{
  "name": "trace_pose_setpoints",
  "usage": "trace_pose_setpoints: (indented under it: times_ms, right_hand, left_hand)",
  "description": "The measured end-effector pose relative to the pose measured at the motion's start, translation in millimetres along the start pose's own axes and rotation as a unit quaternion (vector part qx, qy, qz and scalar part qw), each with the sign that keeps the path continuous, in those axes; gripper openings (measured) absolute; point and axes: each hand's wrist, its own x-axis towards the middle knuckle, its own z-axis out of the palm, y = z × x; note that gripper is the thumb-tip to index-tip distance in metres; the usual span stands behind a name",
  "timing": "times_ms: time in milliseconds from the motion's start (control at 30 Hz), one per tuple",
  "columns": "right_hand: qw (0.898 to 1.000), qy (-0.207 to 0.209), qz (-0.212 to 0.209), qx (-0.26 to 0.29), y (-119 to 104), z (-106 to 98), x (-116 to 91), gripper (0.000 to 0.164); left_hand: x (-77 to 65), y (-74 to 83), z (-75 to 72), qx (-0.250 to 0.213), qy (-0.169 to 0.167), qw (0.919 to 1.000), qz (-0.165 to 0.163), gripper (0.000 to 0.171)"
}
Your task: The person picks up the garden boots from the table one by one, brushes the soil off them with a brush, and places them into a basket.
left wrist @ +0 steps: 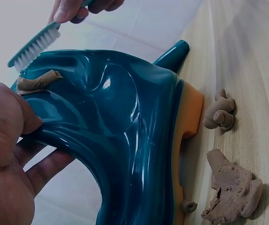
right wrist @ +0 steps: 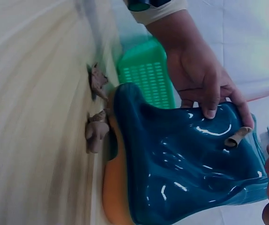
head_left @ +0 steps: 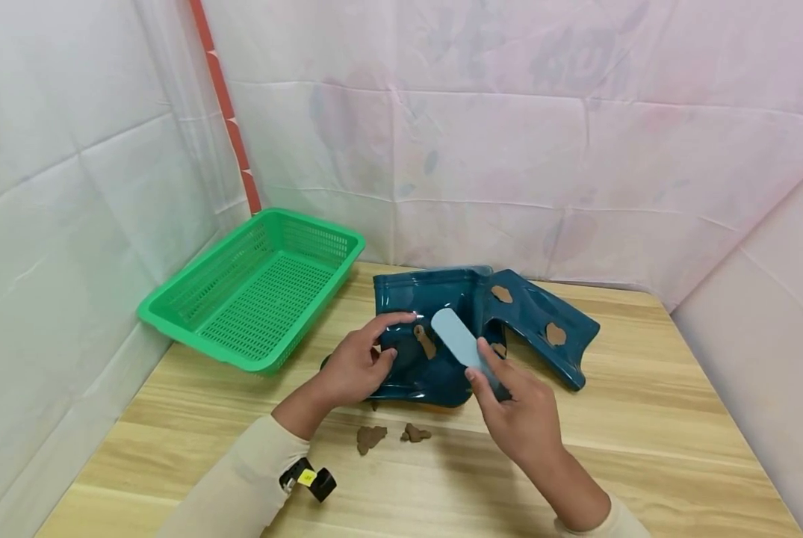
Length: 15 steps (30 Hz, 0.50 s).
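A glossy teal rain boot with an orange sole lies on its side in front of me. My left hand grips its shaft, the thumb on one face and other fingers beneath in the left wrist view. In my right hand is a pale blue scrub brush, held by its handle over the boot. Its white bristles point down, close to a strip of brown clay stuck on the shaft. Behind to the right lies a second teal boot with brown clay patches.
Two crumbled lumps of brown clay, a flatter piece and a smaller one, lie on the wooden table before the boot. A green plastic basket stands at the back left. White cloth walls enclose the table.
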Motion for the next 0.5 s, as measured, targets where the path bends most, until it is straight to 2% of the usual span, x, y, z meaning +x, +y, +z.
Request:
trace_pose_setpoints:
  times_ms: [67, 200, 267, 367, 500]
  right_hand:
    - [1.000, -0.020, 0.009, -0.002, 0, 1, 0, 0.053]
    - [0.995, -0.096, 0.018, -0.006, -3, 3, -7, 0.049]
    - [0.994, -0.111, 0.011, -0.004, -4, 3, -11, 0.049]
    - [0.995, -0.104, -0.002, 0.004, -4, 0, -15, 0.051]
    - [0.998, -0.065, -0.008, 0.006, -1, -5, -17, 0.055]
  left_hand:
    - [-0.4, 0.1, -0.1, 0.001, 0.000, 1.0000, 0.002, 0.062]
    - [-0.9, -1.0, 0.1, 0.003, -0.002, 1.0000, -0.001, 0.061]
    - [-0.6, -1.7, -0.3, -0.001, -0.003, 1.0000, -0.003, 0.060]
    - [0.1, -1.2, -1.3, 0.001, -0.003, 1.0000, -0.005, 0.062]
    - [1.6, 0.2, -1.8, 0.013, -0.007, 0.9999, -0.003, 0.064]
